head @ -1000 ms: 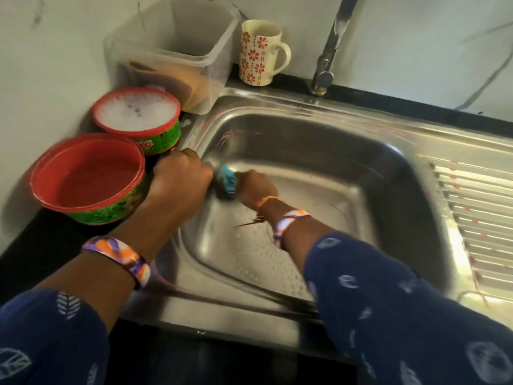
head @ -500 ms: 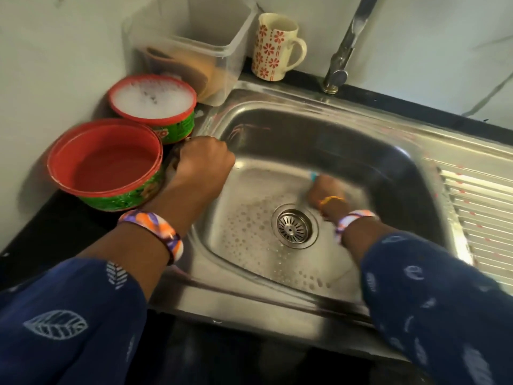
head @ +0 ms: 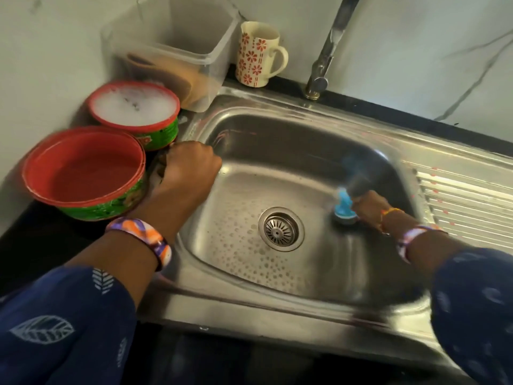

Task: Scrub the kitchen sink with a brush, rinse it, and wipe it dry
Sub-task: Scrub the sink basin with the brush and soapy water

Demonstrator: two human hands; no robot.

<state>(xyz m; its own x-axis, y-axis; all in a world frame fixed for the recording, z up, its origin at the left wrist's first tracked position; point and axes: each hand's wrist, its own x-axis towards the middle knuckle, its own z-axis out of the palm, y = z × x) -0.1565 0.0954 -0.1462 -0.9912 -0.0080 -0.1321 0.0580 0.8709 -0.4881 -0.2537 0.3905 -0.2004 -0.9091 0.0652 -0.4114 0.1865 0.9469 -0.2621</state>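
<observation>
The steel sink (head: 319, 129) fills the middle of the view, its wet floor dotted with soap bubbles around the round drain (head: 281, 229). My right hand (head: 370, 204) grips a blue-handled brush (head: 343, 207) whose head presses on the basin floor just right of the drain, near the right wall. My left hand (head: 186, 170) rests as a fist on the sink's left rim; whether it holds anything is hidden.
Two red-and-green tubs stand left of the sink: the far tub (head: 134, 112) holds foam, the near tub (head: 83, 173) reddish water. A clear plastic box (head: 177, 48) and flowered mug (head: 258, 54) sit behind. The tap (head: 327, 51) rises at the back; the ribbed drainboard (head: 466, 207) lies right.
My right hand has swept the brush from the basin's left wall across the floor, past the drain, to the right side. My left hand stays on the left rim.
</observation>
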